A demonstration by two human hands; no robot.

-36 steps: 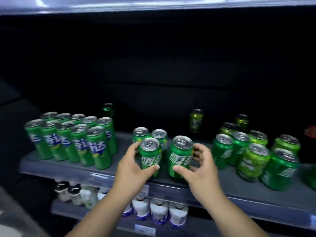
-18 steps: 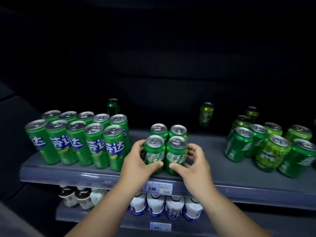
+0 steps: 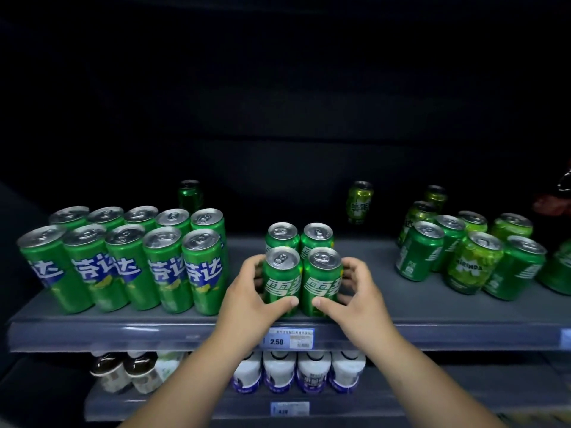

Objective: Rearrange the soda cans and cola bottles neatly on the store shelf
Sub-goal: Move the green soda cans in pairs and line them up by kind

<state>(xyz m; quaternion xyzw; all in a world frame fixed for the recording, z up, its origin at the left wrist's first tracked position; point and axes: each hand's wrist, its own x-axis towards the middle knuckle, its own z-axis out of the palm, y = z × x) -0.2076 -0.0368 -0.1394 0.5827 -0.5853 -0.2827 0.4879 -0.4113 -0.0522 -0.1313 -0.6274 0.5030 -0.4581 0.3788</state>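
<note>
Left hand (image 3: 250, 291) grips the front-left can (image 3: 282, 282) and right hand (image 3: 358, 291) the front-right can (image 3: 323, 282), fingers curled round each, on the shelf (image 3: 154, 332) just above the price tag (image 3: 289, 337) reading 2.50. I'd squeeze the pair together, square with the back pair (image 3: 282, 236), labels forward. Up-right of the tag, a yellow-green can (image 3: 472, 264) reads MIRINDA.

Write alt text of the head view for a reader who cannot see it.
The left hand grips the front left can and the right hand the front right can of a two-by-two block of short green cans on a grey shelf. Two rows of tall green cans stand to the left; a looser cluster stands to the right.
</note>
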